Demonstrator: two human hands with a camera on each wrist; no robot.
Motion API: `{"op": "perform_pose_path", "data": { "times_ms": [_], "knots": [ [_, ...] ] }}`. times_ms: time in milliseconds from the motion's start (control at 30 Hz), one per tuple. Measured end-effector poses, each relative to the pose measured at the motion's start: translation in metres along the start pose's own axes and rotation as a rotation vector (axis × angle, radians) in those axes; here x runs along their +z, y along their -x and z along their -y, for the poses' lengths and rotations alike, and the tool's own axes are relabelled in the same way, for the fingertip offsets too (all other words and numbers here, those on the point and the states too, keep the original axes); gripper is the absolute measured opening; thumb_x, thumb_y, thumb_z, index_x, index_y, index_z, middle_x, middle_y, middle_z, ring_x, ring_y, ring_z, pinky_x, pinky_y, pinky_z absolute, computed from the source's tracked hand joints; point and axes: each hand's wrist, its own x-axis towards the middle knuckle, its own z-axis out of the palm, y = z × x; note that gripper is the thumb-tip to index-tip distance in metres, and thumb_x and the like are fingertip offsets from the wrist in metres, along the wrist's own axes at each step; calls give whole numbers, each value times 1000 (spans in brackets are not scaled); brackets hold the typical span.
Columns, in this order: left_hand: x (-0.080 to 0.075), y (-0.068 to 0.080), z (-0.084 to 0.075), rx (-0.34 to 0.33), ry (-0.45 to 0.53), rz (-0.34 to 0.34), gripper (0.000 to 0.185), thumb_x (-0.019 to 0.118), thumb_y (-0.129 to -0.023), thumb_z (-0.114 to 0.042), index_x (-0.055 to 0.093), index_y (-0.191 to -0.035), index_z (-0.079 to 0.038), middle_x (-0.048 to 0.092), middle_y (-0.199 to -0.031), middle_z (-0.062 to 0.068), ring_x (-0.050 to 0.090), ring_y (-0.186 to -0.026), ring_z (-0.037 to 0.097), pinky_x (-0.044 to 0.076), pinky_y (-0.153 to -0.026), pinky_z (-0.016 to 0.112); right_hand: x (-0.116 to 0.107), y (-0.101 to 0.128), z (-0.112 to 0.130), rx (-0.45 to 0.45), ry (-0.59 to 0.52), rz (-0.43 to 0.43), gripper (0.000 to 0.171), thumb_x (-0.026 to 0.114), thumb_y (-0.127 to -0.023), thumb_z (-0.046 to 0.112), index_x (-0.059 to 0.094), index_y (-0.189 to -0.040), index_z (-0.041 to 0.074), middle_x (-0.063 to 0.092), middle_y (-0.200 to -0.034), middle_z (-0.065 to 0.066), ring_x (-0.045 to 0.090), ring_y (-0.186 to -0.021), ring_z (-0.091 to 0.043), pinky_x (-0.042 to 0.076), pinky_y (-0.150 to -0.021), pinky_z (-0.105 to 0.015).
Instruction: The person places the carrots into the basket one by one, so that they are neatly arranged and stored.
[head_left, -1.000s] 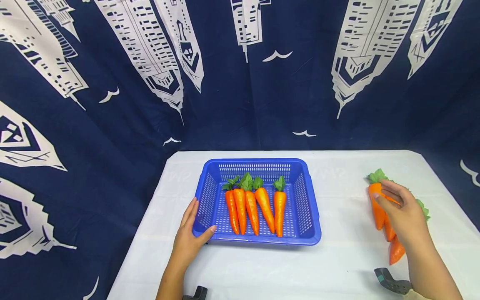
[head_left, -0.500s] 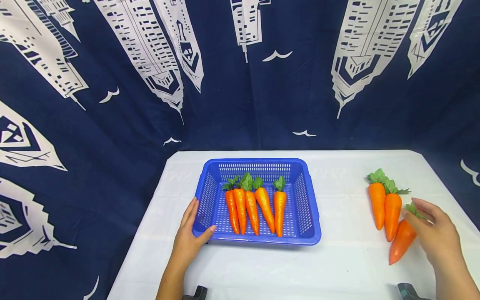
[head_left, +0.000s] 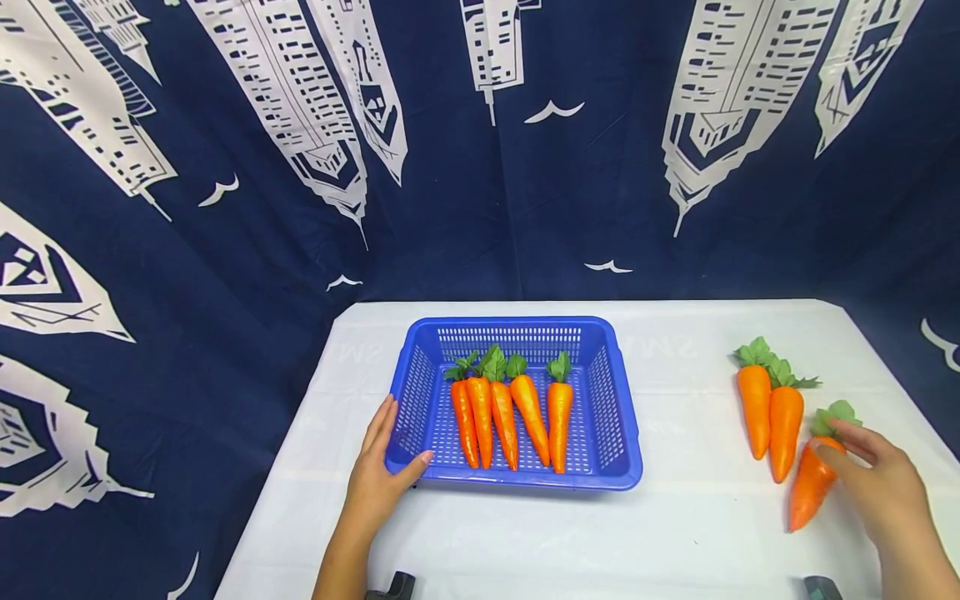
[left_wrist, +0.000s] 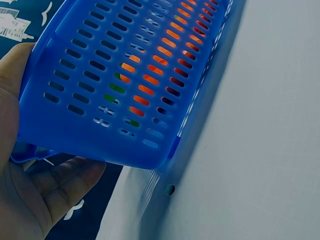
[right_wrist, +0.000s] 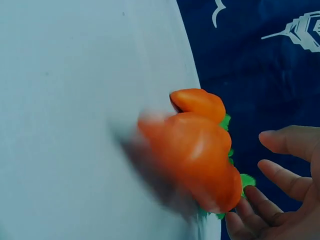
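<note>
Head view: a blue basket (head_left: pixel 517 333) sits mid-table with five carrots lined up inside, and three more are laid out on the white table (head_left: pixel 675 533) to the right. The nearest of those, the loose carrot (head_left: pixel 812 483), is being touched at its leafy end by the right hand (head_left: pixel 881 487), fingers spread fairly wide and only lightly bent, nothing actually gripped. The left hand (head_left: pixel 378 475) is kept flat against the basket's front-left corner, thumb along the rim, fingers relaxed.

Left wrist view: the basket wall (left_wrist: pixel 115 85) is seen pressed into the palm (left_wrist: pixel 35 195), orange showing through the slots.

Right wrist view: the carrot (right_wrist: pixel 200 150) is blurred, with loosely opened fingers (right_wrist: pixel 280 175) just beside the greens.

These look like plastic or foam props, so probably light, stiff and a bit slick. The thick upper body below the leaves would likely be the best spot to be grabbed.
</note>
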Motion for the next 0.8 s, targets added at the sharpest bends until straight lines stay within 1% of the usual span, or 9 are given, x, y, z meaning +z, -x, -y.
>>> {"op": "perform_pose_path", "data": {
  "times_ms": [100,200,333,400,433,500,633,733,800],
  "knots": [
    [0,0,0,0,-1,1,96,80,-86,-43,24,-162,-26,15,-170,-12,17,-158,31,21,-121,66,0,-3,-4,22,-6,1,71,55,-102,38,25,-160,9,20,-164,-27,10,-153,-51,25,-114,-72],
    [0,0,0,0,-5,2,96,79,-86,-45,24,-162,-25,15,-170,-11,17,-158,32,21,-122,65,1,-6,-8,27,10,15,71,56,-101,35,26,-159,8,19,-164,-28,7,-153,-52,21,-115,-74],
    [0,0,0,8,-3,-1,96,79,-85,-46,24,-162,-24,16,-170,-10,18,-158,31,21,-122,65,4,-11,-15,25,47,33,72,60,-99,31,26,-159,7,16,-164,-30,11,-150,-56,17,-116,-75],
    [0,0,0,16,-1,-5,97,79,-85,-46,25,-162,-24,16,-170,-9,19,-158,30,22,-122,65,6,-12,-18,23,74,42,74,62,-99,31,25,-158,7,16,-162,-33,16,-147,-57,19,-115,-74],
    [0,-1,0,19,1,-7,96,79,-85,-46,25,-162,-24,17,-170,-10,19,-158,30,22,-122,65,6,-13,-19,26,87,51,74,62,-99,30,25,-159,7,17,-161,-34,20,-144,-58,22,-114,-74],
    [0,-1,0,20,1,-9,96,80,-85,-46,26,-162,-25,17,-170,-11,19,-158,30,22,-122,65,7,-14,-21,16,119,58,75,63,-98,30,25,-158,6,20,-158,-38,25,-138,-60,28,-109,-75],
    [1,-1,1,17,4,-6,97,80,-85,-44,25,-162,-24,17,-170,-9,19,-158,31,22,-122,65,6,-16,-23,2,140,56,76,64,-98,32,27,-157,4,27,-151,-41,32,-131,-58,35,-103,-73],
    [1,-1,1,10,3,0,96,80,-85,-44,25,-162,-24,17,-170,-8,18,-158,32,21,-121,66,5,-15,-23,31,124,66,77,63,-98,37,26,-158,6,28,-152,-39,34,-131,-57,34,-103,-72],
    [1,0,1,4,5,4,96,80,-85,-44,25,-162,-24,16,-170,-9,18,-158,31,21,-122,65,3,-14,-21,47,112,71,77,61,-99,39,25,-159,7,28,-154,-38,34,-132,-57,34,-103,-72]
  ]
}}
